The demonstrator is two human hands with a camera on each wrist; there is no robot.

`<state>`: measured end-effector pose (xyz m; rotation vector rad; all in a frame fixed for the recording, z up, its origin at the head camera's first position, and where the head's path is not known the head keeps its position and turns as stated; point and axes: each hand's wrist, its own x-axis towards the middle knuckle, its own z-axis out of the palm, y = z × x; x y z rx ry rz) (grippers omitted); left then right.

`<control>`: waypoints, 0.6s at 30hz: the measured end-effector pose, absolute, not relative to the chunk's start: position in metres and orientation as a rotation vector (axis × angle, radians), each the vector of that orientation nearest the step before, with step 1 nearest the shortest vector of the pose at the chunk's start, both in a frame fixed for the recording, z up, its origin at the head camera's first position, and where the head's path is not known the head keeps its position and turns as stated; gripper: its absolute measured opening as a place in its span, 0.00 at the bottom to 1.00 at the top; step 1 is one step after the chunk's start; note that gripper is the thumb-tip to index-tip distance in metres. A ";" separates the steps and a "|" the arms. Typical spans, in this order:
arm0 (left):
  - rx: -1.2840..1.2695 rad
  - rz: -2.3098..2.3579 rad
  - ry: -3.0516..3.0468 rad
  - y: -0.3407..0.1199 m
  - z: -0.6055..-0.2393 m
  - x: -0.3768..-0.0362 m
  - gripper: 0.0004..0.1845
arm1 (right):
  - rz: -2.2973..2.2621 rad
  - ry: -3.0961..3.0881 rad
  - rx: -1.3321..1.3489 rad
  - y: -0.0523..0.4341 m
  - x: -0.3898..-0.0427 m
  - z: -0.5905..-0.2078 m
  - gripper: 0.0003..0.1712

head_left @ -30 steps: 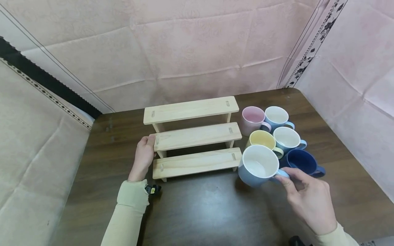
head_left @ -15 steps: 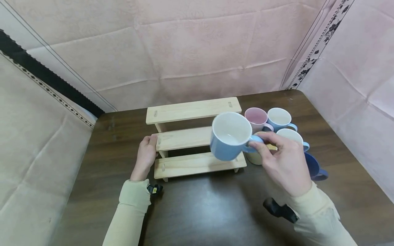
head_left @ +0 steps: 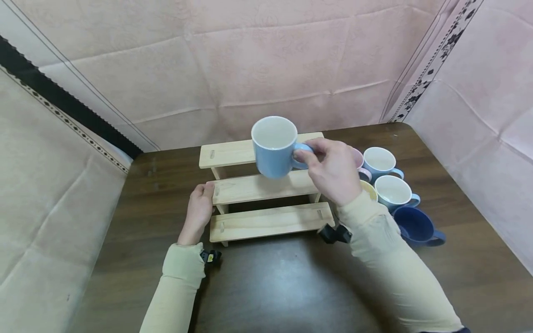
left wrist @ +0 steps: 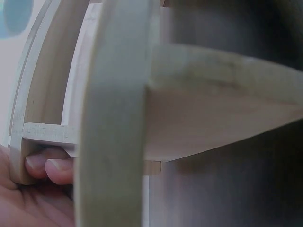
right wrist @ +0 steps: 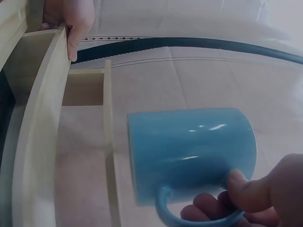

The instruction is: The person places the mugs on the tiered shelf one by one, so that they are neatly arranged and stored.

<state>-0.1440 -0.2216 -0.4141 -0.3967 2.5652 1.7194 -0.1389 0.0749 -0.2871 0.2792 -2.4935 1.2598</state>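
Observation:
My right hand (head_left: 335, 171) pinches the handle of a light blue mug (head_left: 272, 155) with a white inside. The mug is upright in the air, overlapping the top and middle boards of a three-tier wooden shelf (head_left: 237, 189) in the head view. In the right wrist view, the mug's side (right wrist: 189, 151) stands apart from the shelf's boards. My left hand (head_left: 197, 210) grips the left end of the middle board, thumb above. Its fingers (left wrist: 59, 170) curl under the board in the left wrist view.
Right of the shelf stand a pink mug (head_left: 357, 158), a yellow mug (head_left: 369, 190), two light blue mugs, one at the back (head_left: 379, 159), and a dark blue mug (head_left: 413, 225). My right forearm partly hides them. A pale cloth wall (head_left: 200, 60) rises behind the brown table (head_left: 266, 286).
My right hand has lifted the light blue mug from beside the other mugs, moving it left and back over the shelf. The left hand keeps its grip on the middle board.

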 end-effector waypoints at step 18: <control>-0.415 1.723 2.552 -0.221 -0.412 -0.145 0.29 | 1.386 -2.536 0.248 0.013 -0.190 -0.287 0.16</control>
